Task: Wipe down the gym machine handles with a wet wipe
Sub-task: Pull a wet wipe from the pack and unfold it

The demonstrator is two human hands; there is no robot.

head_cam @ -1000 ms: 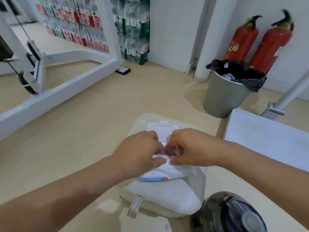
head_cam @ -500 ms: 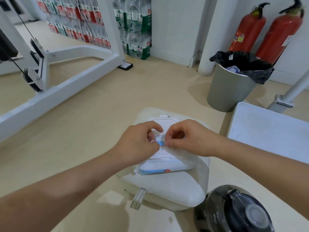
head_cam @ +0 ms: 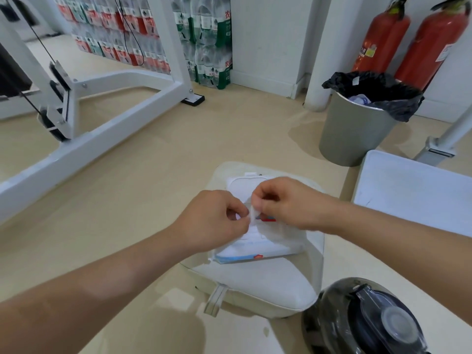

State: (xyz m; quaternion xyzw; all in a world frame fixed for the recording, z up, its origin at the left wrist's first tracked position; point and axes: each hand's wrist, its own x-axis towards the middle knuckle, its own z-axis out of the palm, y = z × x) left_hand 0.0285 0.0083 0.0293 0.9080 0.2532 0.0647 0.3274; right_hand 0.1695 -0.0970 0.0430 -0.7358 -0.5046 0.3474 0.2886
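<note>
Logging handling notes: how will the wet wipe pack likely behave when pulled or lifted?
The wet wipe pack looks like a soft film pouch, its near edge sagging, so probably floppy. It only rests on the white bag, so it may lift or slide while the left hand and right hand pinch the white tab.

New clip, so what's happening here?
A person works at a wet wipe pack lying on a white cushion on the floor, its flip lid open. The left hand and right hand pinch a small white piece at the pack's opening; whether it is a wipe or a seal sticker is unclear. The gym machine frame to the left is untouched, so no wiping has begun.
</note>
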